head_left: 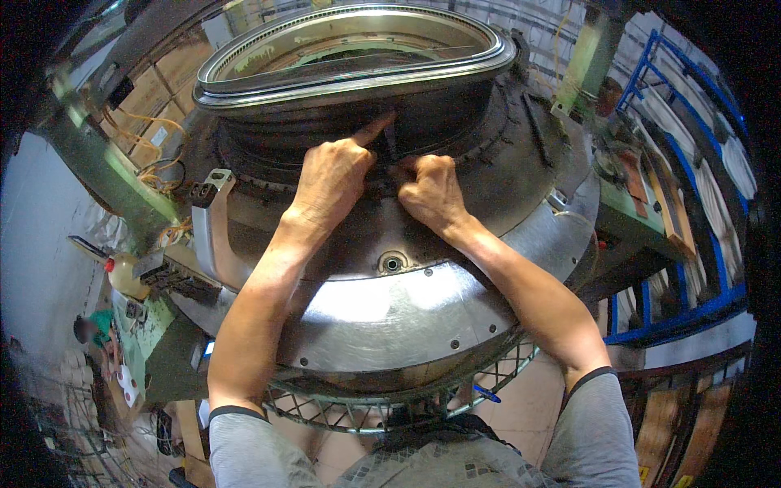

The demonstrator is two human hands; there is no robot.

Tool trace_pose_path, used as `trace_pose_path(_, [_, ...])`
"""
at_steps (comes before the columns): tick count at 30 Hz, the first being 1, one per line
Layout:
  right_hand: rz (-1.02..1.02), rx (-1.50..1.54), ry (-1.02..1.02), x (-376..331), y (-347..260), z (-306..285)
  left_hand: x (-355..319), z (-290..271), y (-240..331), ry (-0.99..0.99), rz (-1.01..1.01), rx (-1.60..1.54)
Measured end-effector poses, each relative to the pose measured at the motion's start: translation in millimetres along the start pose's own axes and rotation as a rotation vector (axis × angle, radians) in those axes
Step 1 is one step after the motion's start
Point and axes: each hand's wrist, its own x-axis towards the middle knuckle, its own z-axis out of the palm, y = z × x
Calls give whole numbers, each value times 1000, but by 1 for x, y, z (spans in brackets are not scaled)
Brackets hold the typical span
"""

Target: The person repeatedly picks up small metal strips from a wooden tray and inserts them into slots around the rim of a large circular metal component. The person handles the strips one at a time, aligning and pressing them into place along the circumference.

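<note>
In front of me is a large round machine with a wide dark metal base (480, 187) and a bright ring (358, 91) on top. Below that ring runs a dark curved wall (285, 130). My left hand (333, 179) is closed against it, its index finger stretched up along the surface and the other fingers curled under. Just to its right, my right hand (431, 191) is also closed, thumb and fingers drawn together near a narrow upright line in the wall. What either hand grips is hidden behind the fingers.
A bent metal bracket (211, 232) rises left of my left forearm. A shiny curved rim (382, 313) with bolts lies below my arms. Green posts (122, 167) flank the machine. At right stands a blue rack (634, 73) with white rolls. A person in green (99, 329) is far left.
</note>
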Motion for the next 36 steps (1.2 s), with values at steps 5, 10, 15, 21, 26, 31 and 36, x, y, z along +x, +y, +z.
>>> trace_pose_path(5, [115,193,-69,-19,-14,-9,-7,1,6,-41,42,-28])
trace_pose_path(10, [75,106,2,-7,-12,2,1,-9,-5,-29,53,52])
trace_pose_path(15, [104,57,-89,-19,-14,-5,-5,-9,0,-64,84,33])
trace_pose_path(21, [134,60,49,-1,-5,11,5,-16,1,-16,-3,101])
trace_pose_path(26, [89,-22,333,32,8,46,12,-18,3,19,-42,264])
trace_pose_path(31, [112,-29,344,32,14,50,7,-15,1,69,-27,241])
trace_pose_path(36, [189,156,315,36,22,51,8,-14,-2,74,-16,187])
